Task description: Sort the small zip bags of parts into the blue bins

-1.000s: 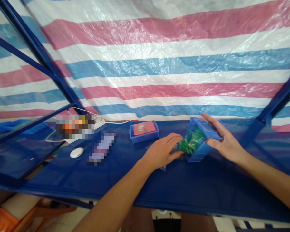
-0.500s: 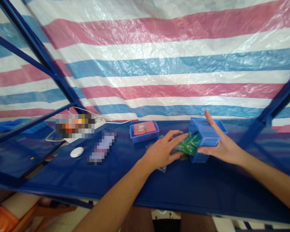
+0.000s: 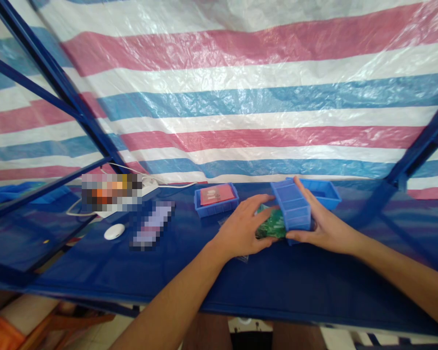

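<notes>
My right hand [image 3: 328, 224] grips a small blue plastic bin [image 3: 295, 206], tipped on its side with its underside showing and its opening toward the left. Green items in clear plastic bags [image 3: 272, 222] lie at the bin's mouth. Curled around them from the left is my left hand [image 3: 239, 226], its fingertips close to the bin's edge and partly hidden. Clear plastic bags [image 3: 244, 258] stick out from under that hand. Just behind the tipped bin, another blue bin [image 3: 328, 200] stands on the blue table [image 3: 277, 287].
A blue bin [image 3: 215, 209] holding a red packet [image 3: 219, 193] stands left of my hands. Further left are a white round object [image 3: 114, 232], a blurred phone-like slab [image 3: 155, 223] and a white power strip [image 3: 149, 185] with cables. Blue frame posts [image 3: 91, 129] and a striped sheet [image 3: 259, 107] enclose the table.
The held bin has moved left and tipped further over, toward my left hand. The green bagged items now lie lower, under my left fingers. More of the bin behind shows.
</notes>
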{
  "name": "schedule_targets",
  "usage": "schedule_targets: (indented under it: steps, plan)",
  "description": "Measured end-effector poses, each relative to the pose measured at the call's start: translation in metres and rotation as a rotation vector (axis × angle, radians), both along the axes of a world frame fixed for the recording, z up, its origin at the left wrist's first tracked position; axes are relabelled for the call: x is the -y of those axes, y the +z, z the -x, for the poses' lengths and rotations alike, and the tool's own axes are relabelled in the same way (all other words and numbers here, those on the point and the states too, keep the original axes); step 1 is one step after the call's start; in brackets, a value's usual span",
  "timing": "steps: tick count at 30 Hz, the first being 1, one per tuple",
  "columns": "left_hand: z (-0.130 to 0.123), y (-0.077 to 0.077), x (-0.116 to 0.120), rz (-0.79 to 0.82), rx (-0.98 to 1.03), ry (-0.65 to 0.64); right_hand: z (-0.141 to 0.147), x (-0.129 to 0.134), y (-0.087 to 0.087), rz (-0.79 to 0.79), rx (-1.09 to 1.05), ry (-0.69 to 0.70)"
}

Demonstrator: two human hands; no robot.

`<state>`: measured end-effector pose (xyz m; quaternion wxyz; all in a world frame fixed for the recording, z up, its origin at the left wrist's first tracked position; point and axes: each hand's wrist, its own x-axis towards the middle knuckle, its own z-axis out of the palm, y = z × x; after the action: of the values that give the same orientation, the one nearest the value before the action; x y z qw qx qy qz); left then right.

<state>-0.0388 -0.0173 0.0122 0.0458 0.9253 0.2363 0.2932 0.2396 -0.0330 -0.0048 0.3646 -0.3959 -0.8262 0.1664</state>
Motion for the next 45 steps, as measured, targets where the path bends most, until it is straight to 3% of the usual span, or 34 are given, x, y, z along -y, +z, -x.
schedule_targets:
  steps: [5, 11, 20, 34, 41, 45]
  plan:
    - [0.001, -0.002, 0.001, 0.012, -0.025, 0.045, -0.001, -0.002, 0.001, 0.013, 0.089, 0.011]
    - [-0.001, -0.003, -0.001, 0.091, -0.016, 0.012, -0.002, -0.001, 0.012, -0.011, 0.13, 0.03]
    - [0.0, 0.001, 0.001, 0.133, -0.018, 0.005, -0.003, -0.002, 0.014, -0.019, 0.07, 0.034]
    - [0.0, -0.005, -0.002, 0.092, -0.074, 0.001, -0.007, -0.004, 0.014, -0.058, 0.049, -0.012]
    - [-0.001, 0.0, 0.001, 0.12, -0.013, -0.017, -0.008, -0.004, 0.02, -0.1, -0.06, -0.103]
    - [0.0, -0.003, 0.0, 0.124, 0.001, -0.019, -0.008, -0.004, 0.02, -0.064, -0.239, -0.182]
